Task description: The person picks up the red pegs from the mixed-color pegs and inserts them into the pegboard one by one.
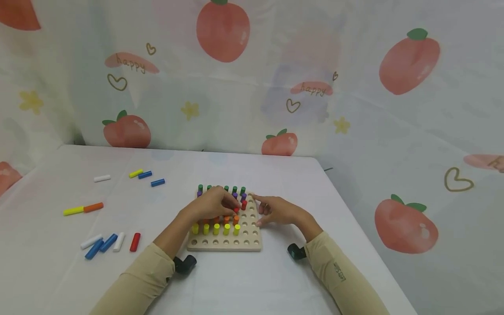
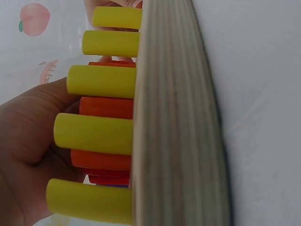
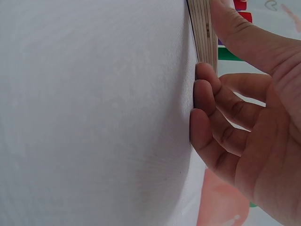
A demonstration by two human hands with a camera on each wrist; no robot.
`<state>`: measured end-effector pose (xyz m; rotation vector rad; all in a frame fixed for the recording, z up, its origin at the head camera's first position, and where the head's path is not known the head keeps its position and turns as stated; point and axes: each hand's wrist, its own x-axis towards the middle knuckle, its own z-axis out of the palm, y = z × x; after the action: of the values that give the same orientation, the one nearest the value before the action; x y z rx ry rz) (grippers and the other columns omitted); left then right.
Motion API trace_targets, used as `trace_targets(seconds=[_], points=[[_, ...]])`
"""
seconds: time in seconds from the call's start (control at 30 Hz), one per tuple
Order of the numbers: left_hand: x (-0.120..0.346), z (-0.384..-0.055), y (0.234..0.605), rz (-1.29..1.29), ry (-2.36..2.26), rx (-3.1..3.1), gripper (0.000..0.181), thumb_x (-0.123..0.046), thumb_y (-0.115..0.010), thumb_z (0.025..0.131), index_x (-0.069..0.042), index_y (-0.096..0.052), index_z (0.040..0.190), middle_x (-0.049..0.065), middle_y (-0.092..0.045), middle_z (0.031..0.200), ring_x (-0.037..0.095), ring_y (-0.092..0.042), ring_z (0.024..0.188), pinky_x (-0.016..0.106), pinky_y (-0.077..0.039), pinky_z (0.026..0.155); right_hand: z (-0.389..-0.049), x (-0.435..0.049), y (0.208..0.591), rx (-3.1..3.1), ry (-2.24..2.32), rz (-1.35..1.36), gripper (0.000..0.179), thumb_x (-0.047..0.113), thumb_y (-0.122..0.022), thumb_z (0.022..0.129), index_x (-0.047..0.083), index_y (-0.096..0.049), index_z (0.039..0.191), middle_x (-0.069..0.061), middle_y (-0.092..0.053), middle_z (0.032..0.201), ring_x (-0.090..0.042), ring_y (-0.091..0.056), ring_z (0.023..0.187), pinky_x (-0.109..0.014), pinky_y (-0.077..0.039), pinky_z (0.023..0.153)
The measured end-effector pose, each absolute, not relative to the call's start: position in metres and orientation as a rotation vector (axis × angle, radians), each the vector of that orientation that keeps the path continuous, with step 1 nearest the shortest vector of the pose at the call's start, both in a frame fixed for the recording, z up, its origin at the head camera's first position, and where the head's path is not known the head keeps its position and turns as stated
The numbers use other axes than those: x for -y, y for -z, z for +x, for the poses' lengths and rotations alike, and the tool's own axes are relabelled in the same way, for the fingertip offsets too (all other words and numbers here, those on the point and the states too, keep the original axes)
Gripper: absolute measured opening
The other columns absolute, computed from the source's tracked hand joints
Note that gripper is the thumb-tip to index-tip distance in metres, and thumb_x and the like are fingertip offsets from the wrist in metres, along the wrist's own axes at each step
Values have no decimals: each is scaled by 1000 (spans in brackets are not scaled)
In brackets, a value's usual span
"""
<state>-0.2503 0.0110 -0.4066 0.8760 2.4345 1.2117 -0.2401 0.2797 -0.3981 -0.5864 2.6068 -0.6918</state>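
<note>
A wooden pegboard (image 1: 224,246) lies on the table, with rows of green, purple, red, orange and yellow pegs standing in its holes. My left hand (image 1: 212,204) reaches over the board, thumb and fingertips pinching a red peg (image 1: 236,210) in the red row. Another red peg (image 1: 244,204) stands just to its right. In the left wrist view, yellow pegs (image 2: 94,134) partly hide the left hand (image 2: 28,136). At the board's right edge, my right hand (image 1: 281,211) rests with thumb and index finger spread along the side. Its other fingers (image 3: 225,127) bend loosely near the tabletop.
Left of the board lie loose pegs: a red peg (image 1: 135,242), blue pegs (image 1: 108,243), white pegs (image 1: 119,241) and a yellow peg (image 1: 73,211) touching an orange peg (image 1: 93,207). Farther back are more blue, yellow and white pegs. A printed curtain (image 1: 236,100) hangs behind the table.
</note>
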Motion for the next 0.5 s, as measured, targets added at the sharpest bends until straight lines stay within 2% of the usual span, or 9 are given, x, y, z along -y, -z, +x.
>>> trace_targets(seconds=[0.5], points=[[34, -252, 396, 886, -1094, -2446, 20, -9, -78, 93, -11, -79, 113, -4, -75, 102, 13, -71, 95, 32, -58, 88, -240, -277, 399, -2621, 652, -534, 94, 24, -87, 85, 16, -35, 162, 2, -60, 100, -16, -56, 93, -31, -50, 81]])
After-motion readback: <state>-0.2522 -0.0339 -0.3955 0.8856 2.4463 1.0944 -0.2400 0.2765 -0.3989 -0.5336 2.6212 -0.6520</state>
